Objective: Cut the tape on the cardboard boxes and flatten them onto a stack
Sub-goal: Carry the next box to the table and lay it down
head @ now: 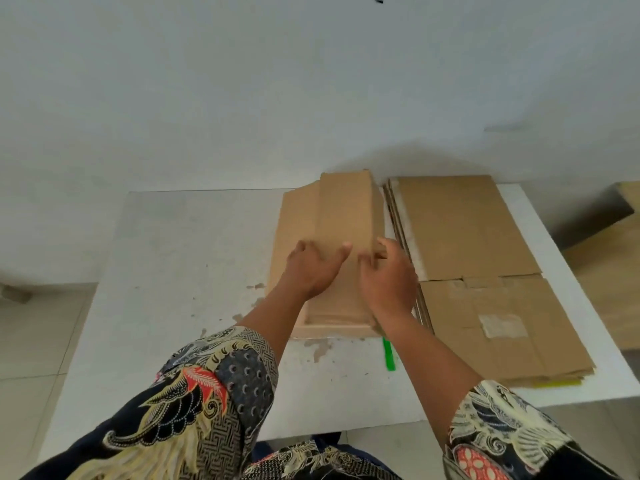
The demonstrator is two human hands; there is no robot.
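Observation:
A brown cardboard box (pixel 346 216) lies on the white table (pixel 166 271), partly folded, with one panel raised along its middle. My left hand (pixel 313 268) rests flat on that panel, fingers spread. My right hand (pixel 389 275) grips the panel's right edge, its fingers curled over it. To the right lies a stack of flattened boxes (pixel 485 258) with torn tape marks on the top sheet. A green cutter (pixel 388 353) lies on the table just in front of the box, beside my right forearm.
The table stands against a white wall (pixel 242 81). More cardboard (pixel 609 258) sits on the floor beyond the table's right edge. The table's surface has scuffed, chipped patches near the box. Tiled floor shows on the left.

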